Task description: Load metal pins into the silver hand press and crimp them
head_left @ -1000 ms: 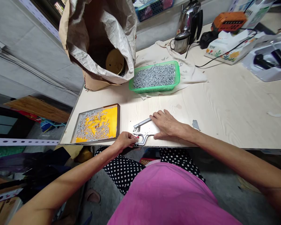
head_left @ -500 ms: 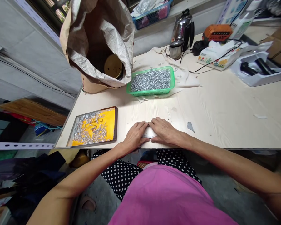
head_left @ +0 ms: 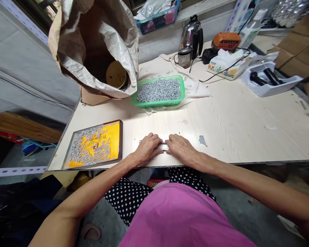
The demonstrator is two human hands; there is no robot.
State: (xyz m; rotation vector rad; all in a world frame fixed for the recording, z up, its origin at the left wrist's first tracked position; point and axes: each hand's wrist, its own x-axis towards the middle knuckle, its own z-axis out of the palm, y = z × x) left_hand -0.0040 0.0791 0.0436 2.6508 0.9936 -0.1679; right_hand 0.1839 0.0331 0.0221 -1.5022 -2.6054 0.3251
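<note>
Both my hands rest side by side on a silver metal hand tool (head_left: 163, 146) lying near the front edge of the pale wooden table (head_left: 234, 116). My left hand (head_left: 147, 150) covers the tool's left part with fingers curled down over it. My right hand (head_left: 181, 149) covers its right part the same way. Only a thin strip of metal shows between the hands. A brown-rimmed yellow tray (head_left: 121, 140) with several small metal pins lies to the left. A green basket (head_left: 157, 104) full of such pins stands farther back.
A large open sack (head_left: 98, 44) with a round yellow lid inside stands at the back left. At the back right are a steel kettle (head_left: 190, 32), an orange device (head_left: 225, 40), a tissue box (head_left: 225, 67) with a black cable, and a white tray (head_left: 270, 87) of dark tools.
My left hand moved from the tool's head up onto the tool beside my right hand, and the open handles are now hidden under both hands. The camera view tilted slightly up and right.
</note>
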